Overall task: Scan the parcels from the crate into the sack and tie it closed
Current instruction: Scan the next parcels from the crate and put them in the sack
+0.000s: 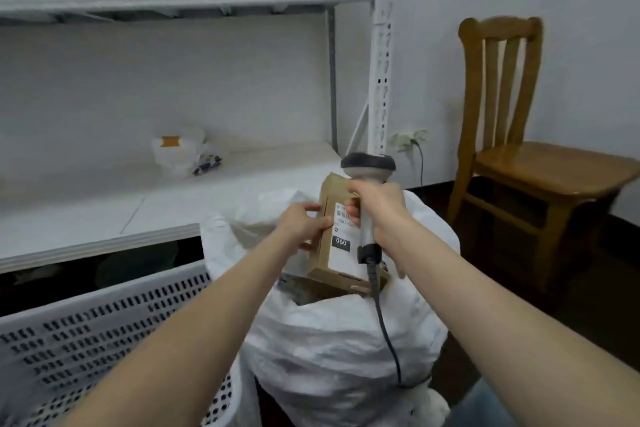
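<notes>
While the brown parcel (334,194) stands on end in the open mouth of the white sack (346,340), its lower end is already below the rim and its label (343,253) faces the person. The left hand (301,222) pinches the parcel's left edge, fingers curled on the front. The right hand (379,211) is wrapped round the handle of the scanner (368,165), held upright against the parcel's right side, cable (388,333) trailing down over the sack. The scanner head sits above the label and isn't aimed at it, so this looks like the drop-in step, scan likely done. Next move: release the left pinch so the box slides in, keeping the cable out. The crate (104,340) stands just left of the sack, its inside hidden. Behind are a shelf (173,204) and, to the right, a wooden chair (519,166).
</notes>
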Available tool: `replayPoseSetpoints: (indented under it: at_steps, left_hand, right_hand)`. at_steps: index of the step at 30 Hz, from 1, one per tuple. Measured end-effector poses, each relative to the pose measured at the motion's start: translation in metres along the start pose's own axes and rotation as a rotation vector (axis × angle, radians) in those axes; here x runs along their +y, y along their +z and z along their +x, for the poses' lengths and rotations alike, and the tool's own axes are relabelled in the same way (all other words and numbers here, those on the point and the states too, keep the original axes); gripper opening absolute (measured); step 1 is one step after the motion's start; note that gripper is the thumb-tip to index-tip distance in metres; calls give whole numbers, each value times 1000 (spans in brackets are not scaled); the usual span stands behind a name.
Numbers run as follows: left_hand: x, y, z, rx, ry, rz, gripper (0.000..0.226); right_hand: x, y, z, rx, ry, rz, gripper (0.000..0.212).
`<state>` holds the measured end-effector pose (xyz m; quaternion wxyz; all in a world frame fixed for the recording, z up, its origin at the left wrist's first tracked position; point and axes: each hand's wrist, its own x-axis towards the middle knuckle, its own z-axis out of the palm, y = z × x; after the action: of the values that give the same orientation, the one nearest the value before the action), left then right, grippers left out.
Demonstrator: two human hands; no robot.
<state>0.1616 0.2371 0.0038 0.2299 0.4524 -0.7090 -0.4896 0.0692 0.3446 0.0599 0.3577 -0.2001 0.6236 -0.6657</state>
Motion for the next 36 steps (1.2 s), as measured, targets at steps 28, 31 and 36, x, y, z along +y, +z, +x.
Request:
replayPoseSetpoints:
  at_steps: [28, 31, 36]
  left_hand:
    - [-154, -215, -126, 291, -183, 565, 30]
    - [-199, -264, -147, 194, -372, 622, 37]
    - [-284, -329, -163, 135, -611, 593, 37]
  right_hand:
    - [128, 178, -91, -446, 208, -244, 9]
    - [164, 228, -106, -547, 282, -324, 7]
    - [230, 301, -107, -639, 366, -470, 7]
